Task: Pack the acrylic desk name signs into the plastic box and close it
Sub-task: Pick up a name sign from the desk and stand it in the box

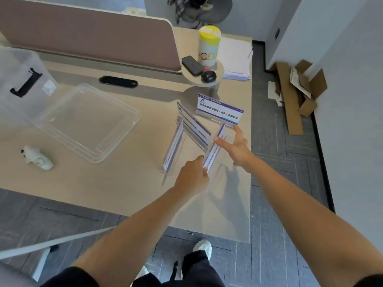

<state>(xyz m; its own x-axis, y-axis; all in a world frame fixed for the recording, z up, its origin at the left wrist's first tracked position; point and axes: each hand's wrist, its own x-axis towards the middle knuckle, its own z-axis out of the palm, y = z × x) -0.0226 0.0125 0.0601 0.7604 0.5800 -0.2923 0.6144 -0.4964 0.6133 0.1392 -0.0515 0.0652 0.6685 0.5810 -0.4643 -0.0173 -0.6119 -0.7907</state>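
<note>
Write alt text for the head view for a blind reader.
A left hand pinches the near end of an acrylic name sign on a desk, the open right hand by its far end. Three more signs stand nearby, the plastic box and lid farther left.

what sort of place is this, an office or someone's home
Most likely an office: a desk with a pink divider screen, a stack of papers, and acrylic name signs bearing company names.

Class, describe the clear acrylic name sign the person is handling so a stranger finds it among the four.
On the beige desk, by its right edge, four clear acrylic name signs cluster. The near right sign stands edge-on to the camera. Only it is touched: the left hand pinches its near end, the right hand touches its far end.
</note>
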